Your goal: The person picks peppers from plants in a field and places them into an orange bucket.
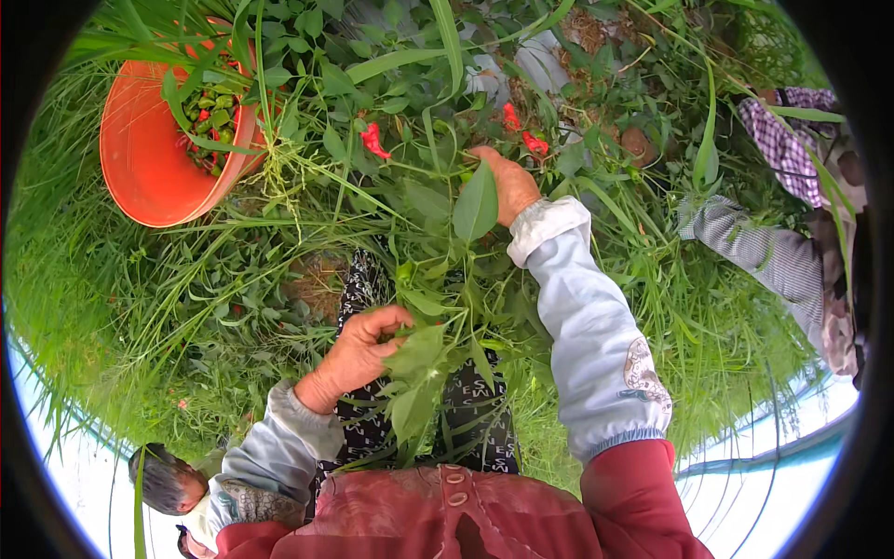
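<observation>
My left hand (362, 353) is at the leaves of a pepper plant (419, 349) in front of my legs, its thumb and forefinger bent towards each other; leaves cover the fingertips. Further forward, my right hand (508, 183) reaches into the foliage, its fingers partly hidden behind a broad leaf (477, 202), so its grip cannot be told. Red wrinkled peppers hang close by: one (375, 140) left of that hand, another (535, 143) just beyond it to the right, and one more (511, 117) above. Pale sleeve covers are on both forearms.
An orange bucket (143, 150) with green and red peppers (213, 119) stands tilted among grass at the upper left. Two co-workers' sleeves, one checked (782, 150) and one finely patterned (761, 244), show at the right. Another person (164, 482) is at the lower left. Long grass blades cross the plants.
</observation>
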`<state>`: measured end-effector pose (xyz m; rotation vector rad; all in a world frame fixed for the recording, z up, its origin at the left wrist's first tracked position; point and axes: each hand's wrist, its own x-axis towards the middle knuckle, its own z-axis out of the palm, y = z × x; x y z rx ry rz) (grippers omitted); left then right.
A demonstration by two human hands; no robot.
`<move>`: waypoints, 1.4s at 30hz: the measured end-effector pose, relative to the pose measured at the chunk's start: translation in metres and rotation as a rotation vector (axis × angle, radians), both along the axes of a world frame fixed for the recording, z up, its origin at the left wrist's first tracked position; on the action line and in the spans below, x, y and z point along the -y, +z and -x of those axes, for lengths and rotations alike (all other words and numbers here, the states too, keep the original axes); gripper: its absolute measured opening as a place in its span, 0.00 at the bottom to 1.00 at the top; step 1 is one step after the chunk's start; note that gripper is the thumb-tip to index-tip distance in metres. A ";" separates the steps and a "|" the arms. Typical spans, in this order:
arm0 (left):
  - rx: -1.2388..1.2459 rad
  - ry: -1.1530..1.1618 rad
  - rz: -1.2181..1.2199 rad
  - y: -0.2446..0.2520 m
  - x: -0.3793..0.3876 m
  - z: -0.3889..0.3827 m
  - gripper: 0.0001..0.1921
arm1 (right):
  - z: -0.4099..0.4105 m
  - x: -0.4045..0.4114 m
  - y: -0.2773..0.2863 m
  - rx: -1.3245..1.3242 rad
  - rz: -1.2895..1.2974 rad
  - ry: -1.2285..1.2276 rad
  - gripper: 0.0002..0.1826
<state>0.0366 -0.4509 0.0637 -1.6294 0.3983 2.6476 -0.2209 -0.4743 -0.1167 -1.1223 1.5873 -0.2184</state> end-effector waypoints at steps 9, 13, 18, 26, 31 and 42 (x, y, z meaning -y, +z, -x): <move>0.239 -0.371 0.468 -0.026 0.043 -0.036 0.07 | -0.005 -0.012 0.006 0.064 -0.112 -0.066 0.32; 0.220 -1.179 1.080 -0.056 0.034 -0.011 0.23 | -0.005 -0.016 0.002 0.089 -0.070 -0.087 0.32; 0.180 -1.215 0.941 -0.066 0.011 0.010 0.28 | -0.006 -0.016 0.005 0.082 -0.071 -0.090 0.33; 0.198 -1.050 0.841 -0.040 -0.001 0.015 0.25 | -0.005 -0.015 0.003 0.081 -0.076 -0.094 0.32; 0.322 -1.065 1.135 -0.025 0.008 0.025 0.25 | -0.006 -0.020 -0.009 0.261 -0.137 -0.234 0.31; -0.080 -0.680 0.812 0.004 0.021 0.016 0.19 | -0.003 -0.021 -0.015 0.199 -0.079 -0.152 0.32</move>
